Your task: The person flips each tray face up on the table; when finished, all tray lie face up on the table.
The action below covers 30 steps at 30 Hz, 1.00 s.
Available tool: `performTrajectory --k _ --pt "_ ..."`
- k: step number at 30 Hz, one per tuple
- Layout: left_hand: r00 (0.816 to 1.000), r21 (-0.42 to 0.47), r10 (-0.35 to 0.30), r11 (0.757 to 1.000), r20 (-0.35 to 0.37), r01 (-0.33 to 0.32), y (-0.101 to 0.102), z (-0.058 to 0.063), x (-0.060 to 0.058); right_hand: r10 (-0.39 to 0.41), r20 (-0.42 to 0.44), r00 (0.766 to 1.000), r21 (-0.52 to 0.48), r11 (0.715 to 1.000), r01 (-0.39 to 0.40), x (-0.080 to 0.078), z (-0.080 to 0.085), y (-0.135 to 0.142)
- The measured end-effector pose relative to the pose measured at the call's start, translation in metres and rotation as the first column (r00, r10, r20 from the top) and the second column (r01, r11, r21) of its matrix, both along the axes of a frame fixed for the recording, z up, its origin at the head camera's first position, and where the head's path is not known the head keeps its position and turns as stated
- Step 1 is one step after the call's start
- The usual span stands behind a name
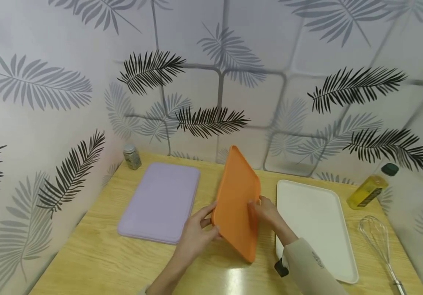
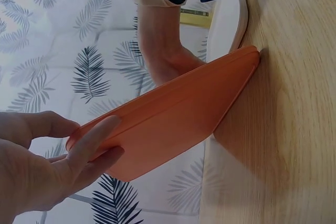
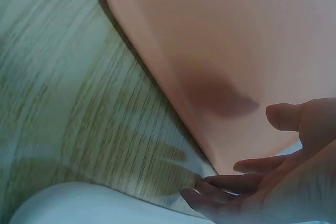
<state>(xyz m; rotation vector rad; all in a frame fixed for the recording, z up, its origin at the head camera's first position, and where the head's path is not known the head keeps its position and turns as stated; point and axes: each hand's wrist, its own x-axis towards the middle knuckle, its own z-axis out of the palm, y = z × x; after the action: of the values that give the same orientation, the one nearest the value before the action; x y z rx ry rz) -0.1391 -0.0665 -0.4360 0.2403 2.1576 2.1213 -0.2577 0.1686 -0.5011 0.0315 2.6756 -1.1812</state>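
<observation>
An orange tray (image 1: 235, 200) stands tilted on its edge, its lower side on the table in the left wrist view. My left hand (image 1: 196, 235) pinches the tray's near left rim, with the thumb on one face and fingers on the other. At the tray's right side is my right hand (image 1: 267, 211). In the right wrist view its thumb (image 3: 283, 116) stands off the tray's inner face, casting a shadow there, and its fingers reach loosely out by the tray's lower corner. A purple tray (image 1: 160, 200) lies left of the orange one, a white tray (image 1: 311, 229) right of it.
A small jar with a grey lid (image 1: 132, 157) stands at the back left. On the right are a bottle of yellow oil (image 1: 368, 190) and a wire whisk (image 1: 375, 237). Leaf-patterned walls (image 1: 204, 94) close in the wooden table (image 1: 97, 254).
</observation>
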Motion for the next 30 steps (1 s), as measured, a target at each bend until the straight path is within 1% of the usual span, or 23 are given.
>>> performTrajectory --k 4,9,16,23,27,30 --pt "1.0 0.015 0.011 1.0 0.012 -0.011 -0.002 -0.002 -0.002 -0.008 0.006 1.0 -0.009 1.0 0.008 0.001 -0.001 0.0" --pt "0.999 0.059 0.002 0.998 0.034 -0.004 -0.007 -0.004 -0.004 -0.014 -0.023 1.0 -0.029 0.999 0.013 0.0 -0.003 -0.001" --pt "0.999 0.07 -0.008 0.998 0.053 0.004 -0.01 -0.007 -0.005 -0.071 -0.066 0.995 -0.08 0.995 0.066 0.001 -0.009 0.002" --pt "0.997 0.1 0.019 0.995 0.077 -0.027 -0.014 -0.011 -0.008 -0.073 -0.124 0.99 -0.078 0.995 0.063 0.001 -0.013 0.003" --pt "0.995 0.138 0.031 0.989 0.092 -0.043 -0.017 -0.013 -0.009 -0.099 -0.162 0.982 -0.081 0.993 0.087 0.002 -0.015 0.005" --pt "0.994 0.173 0.029 0.984 0.103 -0.046 -0.02 -0.015 -0.01 -0.127 -0.169 0.977 -0.078 0.99 0.115 0.001 -0.014 0.008"
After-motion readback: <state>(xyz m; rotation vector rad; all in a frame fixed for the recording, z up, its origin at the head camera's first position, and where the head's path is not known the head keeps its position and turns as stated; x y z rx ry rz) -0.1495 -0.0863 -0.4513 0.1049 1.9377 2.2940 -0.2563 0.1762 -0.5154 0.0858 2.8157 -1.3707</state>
